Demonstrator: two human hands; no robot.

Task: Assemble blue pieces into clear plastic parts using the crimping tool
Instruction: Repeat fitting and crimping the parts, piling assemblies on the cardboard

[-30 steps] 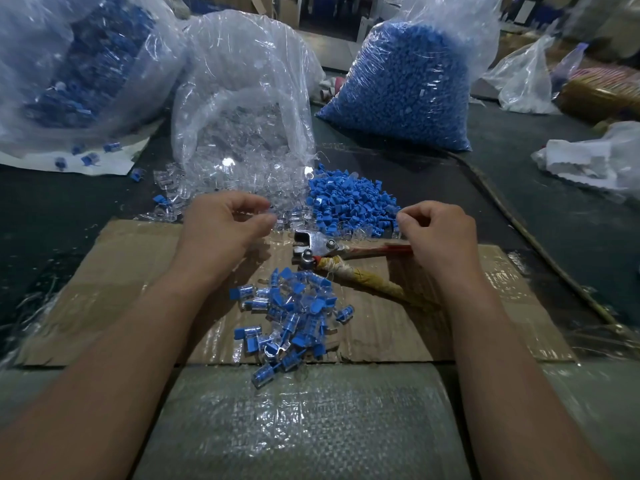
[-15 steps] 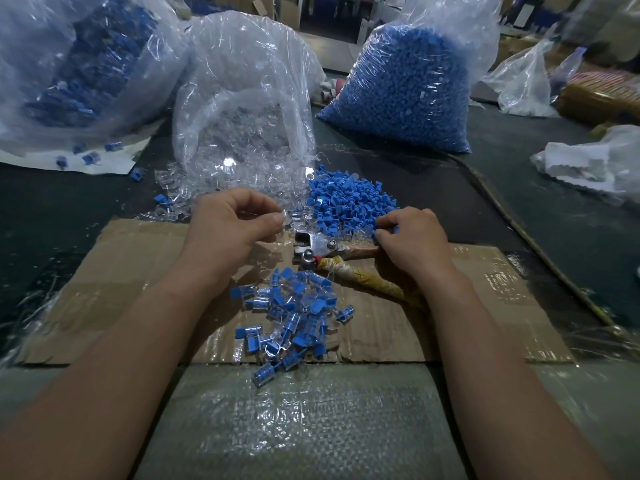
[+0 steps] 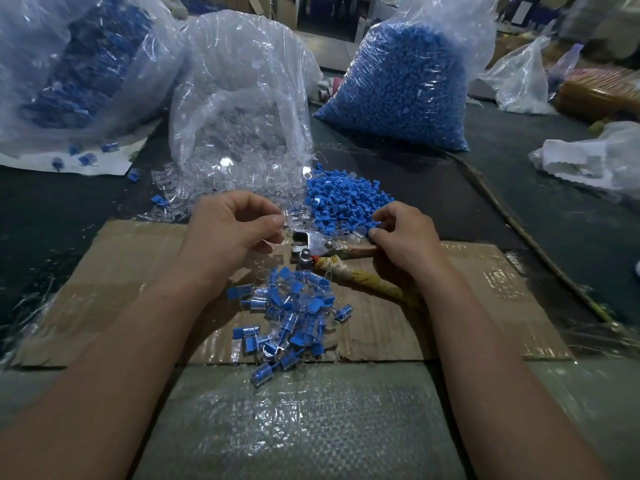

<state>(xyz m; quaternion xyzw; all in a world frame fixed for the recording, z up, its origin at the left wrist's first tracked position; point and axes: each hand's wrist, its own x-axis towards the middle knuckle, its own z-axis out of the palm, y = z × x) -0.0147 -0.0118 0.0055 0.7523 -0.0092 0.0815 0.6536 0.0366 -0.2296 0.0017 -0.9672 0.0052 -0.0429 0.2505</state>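
Left grip (image 3: 235, 226) curled, thumb and forefinger pinching a clear plastic part (image 3: 288, 216) just beside the crimping tool (image 3: 313, 244), which lies on cardboard (image 3: 467, 299) between the hands. Right grip (image 3: 405, 237) curled at near edge of loose blue pieces (image 3: 343, 199), pinching one blue piece (image 3: 373, 232). Assembled pieces (image 3: 291, 317) heaped nearer, on the cardboard.

The left hand (image 3: 235, 226) pinches a small clear plastic part (image 3: 288, 219) between thumb and fingers just beside the metal head of a crimping tool with tape-wrapped handles (image 3: 313, 243), which lies on a flat sheet of brown cardboard (image 3: 485, 306) on the dark tabletop (image 3: 519, 202). The right hand (image 3: 407, 237) pinches a small blue plastic piece (image 3: 373, 232) at the near edge of a loose heap of blue pieces (image 3: 343, 199). Between the forearms lies a pile of assembled blue-and-clear parts (image 3: 291, 317).
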